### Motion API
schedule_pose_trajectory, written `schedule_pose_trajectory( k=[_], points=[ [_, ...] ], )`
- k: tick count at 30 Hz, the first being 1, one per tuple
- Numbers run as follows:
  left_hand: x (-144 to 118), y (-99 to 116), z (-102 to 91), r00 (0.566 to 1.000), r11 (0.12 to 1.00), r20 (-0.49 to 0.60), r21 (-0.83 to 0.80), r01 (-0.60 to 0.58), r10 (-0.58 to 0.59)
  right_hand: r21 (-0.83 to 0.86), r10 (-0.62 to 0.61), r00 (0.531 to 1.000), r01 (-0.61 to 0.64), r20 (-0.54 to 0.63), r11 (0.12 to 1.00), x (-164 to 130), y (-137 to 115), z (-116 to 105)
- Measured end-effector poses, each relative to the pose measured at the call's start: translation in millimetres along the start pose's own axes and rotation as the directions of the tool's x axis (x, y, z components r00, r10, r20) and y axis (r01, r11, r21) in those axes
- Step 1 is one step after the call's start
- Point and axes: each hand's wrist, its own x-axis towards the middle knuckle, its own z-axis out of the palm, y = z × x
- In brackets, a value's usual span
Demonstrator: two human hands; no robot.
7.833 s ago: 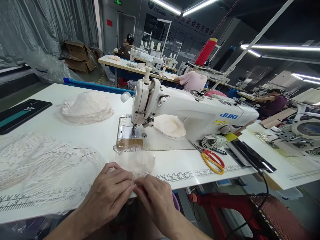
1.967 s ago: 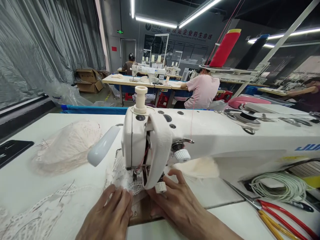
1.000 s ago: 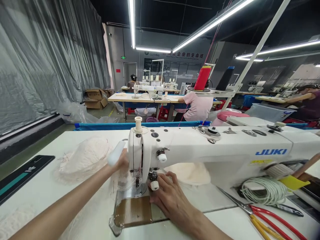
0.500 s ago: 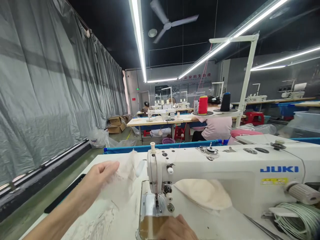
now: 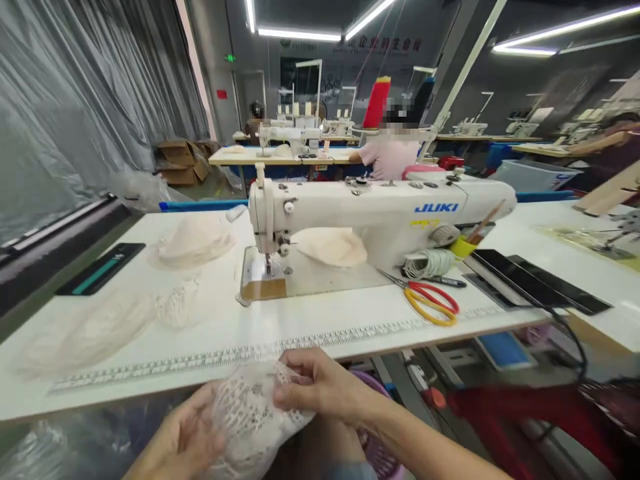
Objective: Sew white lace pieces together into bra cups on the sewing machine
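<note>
Your left hand (image 5: 183,440) and right hand (image 5: 320,387) both gripping the lace piece (image 5: 250,420) at 6 o'clock, fingers curled closed on it, below the table (image 5: 350,320) edge, sewing machine (image 5: 370,213) sitting at 12, scissors (image 5: 430,303) lying at 2

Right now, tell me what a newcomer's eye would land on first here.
The white JUKI sewing machine fills the middle of the table. Below the table's near edge, the left hand and right hand grip a pale lace piece. Red and yellow scissors lie right of the machine.
</note>
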Motion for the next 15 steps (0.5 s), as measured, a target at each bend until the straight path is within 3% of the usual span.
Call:
schedule_pose_trajectory(
  k=[3, 5, 8, 15],
  points=[
    [0.5, -13.4, 6.7, 0.984, 0.996, 0.16, 0.056, 0.066, -0.074, -0.27, 0.027, 0.993, 0.005, 0.113, 0.963, -14.4, 10.1, -4.2],
    [3.9, -18.1, 9.7, 0.973, 0.984, 0.195, 0.149, 0.096, -0.125, -0.347, 0.033, 0.98, 0.038, 0.196, 0.937, -19.4, 15.1, -6.3],
    [8.7, -25.1, 7.5, 0.963, 0.959, 0.207, 0.256, 0.119, -0.175, -0.364, 0.058, 0.955, 0.054, 0.291, 0.93, -23.3, 21.0, -10.5],
    [7.3, -35.4, -5.5, 0.921, 0.956, 0.296, 0.22, 0.194, -0.255, -0.302, 0.135, 0.907, -0.008, 0.399, 0.953, -27.4, 32.5, -27.4]
  ],
)
